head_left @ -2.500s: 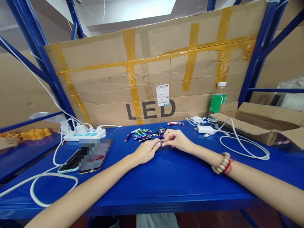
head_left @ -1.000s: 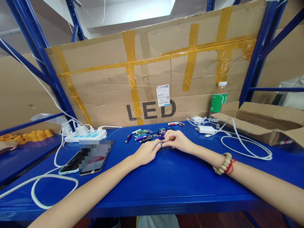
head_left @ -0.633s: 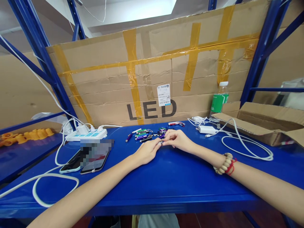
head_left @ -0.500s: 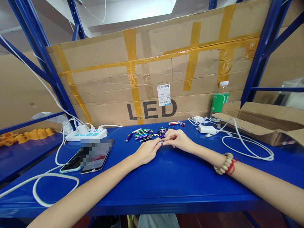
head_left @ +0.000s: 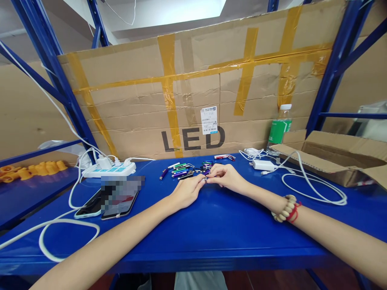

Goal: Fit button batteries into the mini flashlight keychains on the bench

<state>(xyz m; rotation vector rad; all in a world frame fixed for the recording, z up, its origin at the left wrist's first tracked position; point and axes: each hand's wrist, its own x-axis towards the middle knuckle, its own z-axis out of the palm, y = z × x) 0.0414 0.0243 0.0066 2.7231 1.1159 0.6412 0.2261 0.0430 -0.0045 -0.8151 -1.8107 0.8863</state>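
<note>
Blue tabletop [head_left: 208, 229]: left hand [head_left: 188, 191], right hand [head_left: 229, 177] pinching close together.

From here I can't make out the tiny piece [head_left: 205, 179] held between the left hand [head_left: 188, 191] and right hand [head_left: 227, 177], which mostly cover it toward the back edge of the tabletop [head_left: 199, 233], while pixelation masks part of both phones [head_left: 123, 206] near the left end, and my frame cuts off the cardboard box [head_left: 317, 165] by the right back corner.

There are two hands [head_left: 187, 191], two phones [head_left: 119, 207], one power strip [head_left: 110, 173], one bottle [head_left: 279, 131] and one open carton [head_left: 314, 165].
</note>
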